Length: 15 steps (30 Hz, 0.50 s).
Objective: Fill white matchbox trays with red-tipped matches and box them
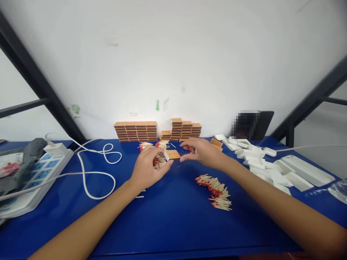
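Both forearms were stretched forward and angled inward; the left hand (148,168) and right hand (202,153) were held close together (fingers curled).

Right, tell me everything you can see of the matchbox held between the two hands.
The matchbox is a small, flat, cardboard-looking box with an orange-brown sleeve. A white end, seemingly the inner tray, shows on the side by the left hand. The box lies roughly level, long side across the view, held just above the blue table in front of the stacked boxes. The left hand grips one end and the right hand pinches the other. Any print on it is too small to read.
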Motion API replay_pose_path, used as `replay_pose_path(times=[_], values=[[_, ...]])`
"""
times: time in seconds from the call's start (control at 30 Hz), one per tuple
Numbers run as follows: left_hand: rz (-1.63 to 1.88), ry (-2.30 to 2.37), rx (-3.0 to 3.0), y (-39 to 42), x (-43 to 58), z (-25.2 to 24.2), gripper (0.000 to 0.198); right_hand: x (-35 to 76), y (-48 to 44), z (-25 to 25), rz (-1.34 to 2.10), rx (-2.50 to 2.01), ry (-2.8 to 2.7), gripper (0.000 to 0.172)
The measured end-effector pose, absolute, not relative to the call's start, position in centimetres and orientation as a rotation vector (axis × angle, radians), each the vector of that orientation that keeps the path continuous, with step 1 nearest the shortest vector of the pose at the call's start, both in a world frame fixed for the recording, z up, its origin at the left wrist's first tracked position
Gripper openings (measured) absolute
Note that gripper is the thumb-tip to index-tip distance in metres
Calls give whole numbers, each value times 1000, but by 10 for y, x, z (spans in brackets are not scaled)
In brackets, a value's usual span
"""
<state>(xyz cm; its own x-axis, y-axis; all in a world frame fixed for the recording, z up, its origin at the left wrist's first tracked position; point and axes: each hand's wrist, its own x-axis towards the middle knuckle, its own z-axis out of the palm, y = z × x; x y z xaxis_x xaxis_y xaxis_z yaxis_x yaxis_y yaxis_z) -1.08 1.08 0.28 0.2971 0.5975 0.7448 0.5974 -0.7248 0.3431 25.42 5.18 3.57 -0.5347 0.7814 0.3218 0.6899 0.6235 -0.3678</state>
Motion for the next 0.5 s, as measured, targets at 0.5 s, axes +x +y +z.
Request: replay_pose_path(times=[0.5], values=[[1589, 840, 2765, -3, 2, 4, 25, 163, 125, 28, -478, -1724, -2488, 31]])
